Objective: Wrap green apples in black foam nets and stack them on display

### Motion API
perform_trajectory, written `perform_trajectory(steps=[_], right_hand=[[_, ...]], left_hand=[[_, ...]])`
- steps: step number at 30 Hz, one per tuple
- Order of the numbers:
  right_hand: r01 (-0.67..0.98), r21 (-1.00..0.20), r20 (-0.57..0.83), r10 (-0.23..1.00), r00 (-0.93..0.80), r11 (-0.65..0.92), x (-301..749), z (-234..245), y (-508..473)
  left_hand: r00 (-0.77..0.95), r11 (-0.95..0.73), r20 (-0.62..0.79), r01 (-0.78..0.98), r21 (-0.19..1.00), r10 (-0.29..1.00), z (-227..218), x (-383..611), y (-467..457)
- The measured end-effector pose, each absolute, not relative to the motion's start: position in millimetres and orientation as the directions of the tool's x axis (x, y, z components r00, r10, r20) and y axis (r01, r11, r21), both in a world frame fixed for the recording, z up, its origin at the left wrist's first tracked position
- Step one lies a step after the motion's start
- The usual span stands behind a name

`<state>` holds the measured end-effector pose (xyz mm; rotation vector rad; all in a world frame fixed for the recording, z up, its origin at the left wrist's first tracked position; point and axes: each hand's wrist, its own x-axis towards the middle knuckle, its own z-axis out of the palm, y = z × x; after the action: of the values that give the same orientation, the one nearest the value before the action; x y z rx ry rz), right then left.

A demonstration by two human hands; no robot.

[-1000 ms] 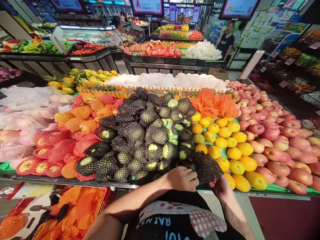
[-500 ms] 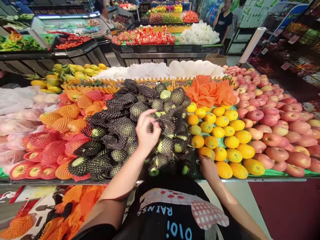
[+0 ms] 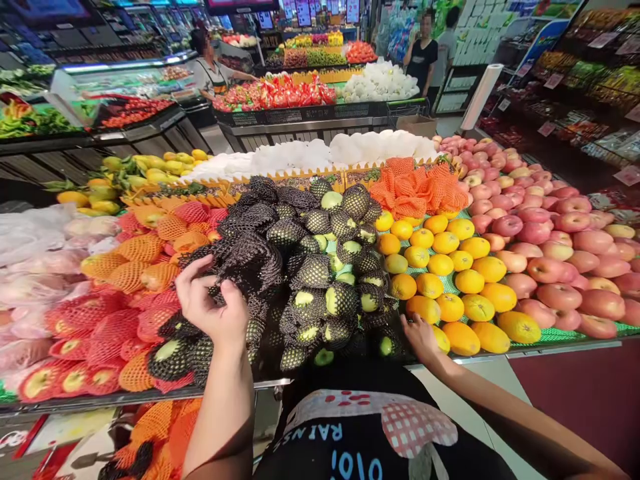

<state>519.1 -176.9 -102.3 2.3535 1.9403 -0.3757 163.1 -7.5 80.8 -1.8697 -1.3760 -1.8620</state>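
I stand at a fruit display. In the middle lies a heap of green fruit in black foam nets (image 3: 320,267). My left hand (image 3: 210,307) is over the left side of that heap, fingers curled on a black net sleeve (image 3: 250,257) that lies among the fruit. My right hand (image 3: 423,337) rests at the front edge of the stand, fingers spread, between the netted fruit and the oranges (image 3: 450,280); it holds nothing.
Red and orange netted fruit (image 3: 125,300) fills the left, a pile of orange nets (image 3: 415,187) lies at the back, apples (image 3: 540,233) fill the right. A box of loose nets (image 3: 150,440) sits below left. Two people stand at far stands.
My left hand carried a black net from the front edge up over the heap, then left and down to its left side. My right hand let go and settled on the stand's edge.
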Motion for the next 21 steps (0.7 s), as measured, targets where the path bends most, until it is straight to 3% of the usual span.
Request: perform_trajectory(steps=[10,16,21], right_hand=[[0.912,-0.311,-0.087,0.964,0.253,-0.267,525,-113,-180],[0.923,-0.264,-0.074,0.96,0.27,-0.28,516,-116,-181],[0.962,-0.12,-0.156,0.962,0.226,-0.246,512,-108,-183]], left_hand=[[-0.238,-0.529,0.845,0.69,0.494,0.479,72,153,0],[-0.224,-0.618,0.886,0.648,0.446,0.405,69,154,6],[-0.216,-0.594,0.879,0.666,0.451,0.425,67,154,5]])
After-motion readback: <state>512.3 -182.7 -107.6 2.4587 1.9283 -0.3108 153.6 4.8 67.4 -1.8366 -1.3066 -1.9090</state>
